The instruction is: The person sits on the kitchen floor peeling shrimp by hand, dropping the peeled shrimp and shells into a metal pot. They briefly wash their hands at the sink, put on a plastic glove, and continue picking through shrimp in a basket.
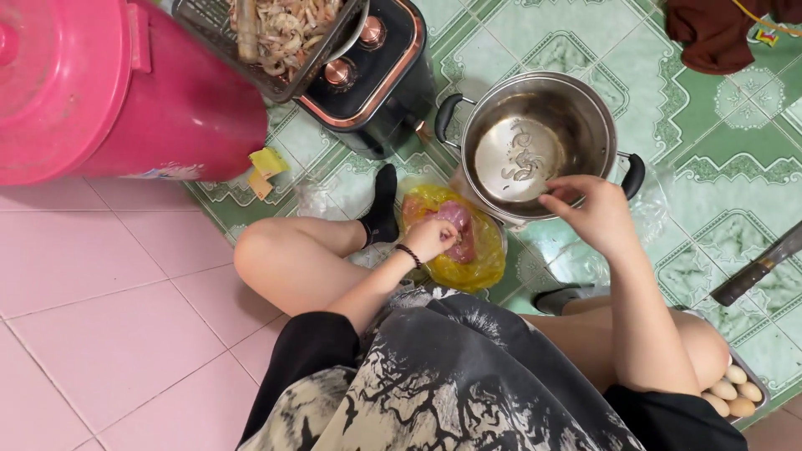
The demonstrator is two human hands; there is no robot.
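Note:
I sit on the floor. My left hand [432,236] digs into raw pink meat [456,219] lying in a yellow plastic bag [480,263] in front of me, fingers curled on the meat. My right hand [587,209] hovers at the near rim of a steel pot [585,117] with black handles, fingertips pinched together on something too small to make out. The pot's bottom carries a few small scraps.
A big pink bucket [109,83] lies at the upper left. Behind it, a black appliance [376,75] carries a wire basket of pale food strips [276,33]. A knife handle [756,271] lies at right, eggs in a tray [735,392] by my knee, dark cloth [714,29] at top right.

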